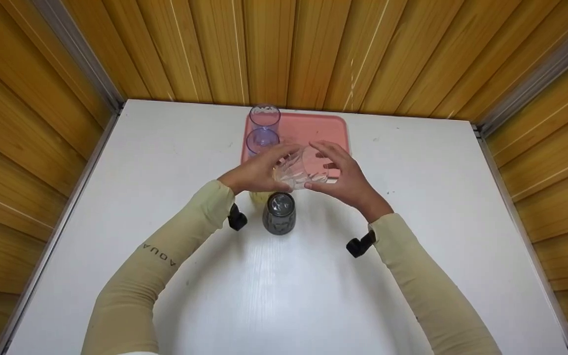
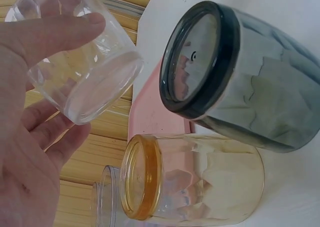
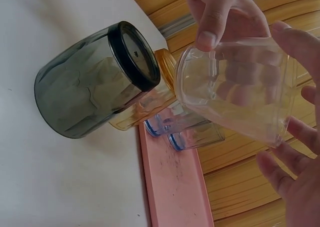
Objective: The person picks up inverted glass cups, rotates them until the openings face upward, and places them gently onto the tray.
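A clear faceted cup (image 1: 308, 170) is held tilted on its side in the air, between both hands. My left hand (image 1: 259, 172) grips it near its base, thumb along its wall in the left wrist view. Around the rim end curl the thumb and fingers of my right hand (image 1: 348, 180). Just below the hands, a dark grey cup (image 1: 279, 219) stands upside down on the white table. Behind it, an amber cup (image 2: 210, 179) is also upside down, mostly hidden by the left hand in the head view.
A pink tray (image 1: 313, 125) lies toward the back of the white table (image 1: 412, 162). Upright along its left side stand two bluish cups, a rear one (image 1: 265, 116) and a nearer one (image 1: 263, 140). Wood-panelled walls (image 1: 294, 54) border the table at the back and sides.
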The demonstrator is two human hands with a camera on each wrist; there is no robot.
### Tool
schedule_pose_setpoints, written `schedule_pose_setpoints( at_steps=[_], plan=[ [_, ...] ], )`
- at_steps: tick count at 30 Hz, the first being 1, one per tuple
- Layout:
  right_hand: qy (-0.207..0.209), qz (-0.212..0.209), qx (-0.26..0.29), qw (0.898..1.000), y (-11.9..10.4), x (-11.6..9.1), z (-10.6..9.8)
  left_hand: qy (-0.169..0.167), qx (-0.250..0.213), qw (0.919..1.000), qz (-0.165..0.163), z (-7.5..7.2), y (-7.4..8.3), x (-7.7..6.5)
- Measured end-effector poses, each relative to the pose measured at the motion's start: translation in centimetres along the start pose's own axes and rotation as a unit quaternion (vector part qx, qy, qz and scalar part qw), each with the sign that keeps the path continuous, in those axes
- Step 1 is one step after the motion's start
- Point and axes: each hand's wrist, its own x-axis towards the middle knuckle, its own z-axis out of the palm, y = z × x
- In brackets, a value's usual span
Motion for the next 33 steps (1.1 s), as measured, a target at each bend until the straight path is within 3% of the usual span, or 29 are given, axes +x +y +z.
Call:
schedule_pose_setpoints(
  at_steps=[10,16,33],
  plan=[
    [-0.051,0.001,-0.011,0.999,0.09,-0.04,-0.33,-0.023,0.060,0.9974,-0.031,-0.01,0.07,-0.10],
    [-0.078,0.018,-0.011,0.997,0.12,0.01,-0.20,-0.033,0.058,0.9964,-0.051,0.13,0.00,-0.19],
    [-0.044,0.004,-0.046,0.998,0.25,-0.01,-0.97,-0.010,0.034,0.9990,-0.026,0.10,0.23,-0.06]
  ],
)
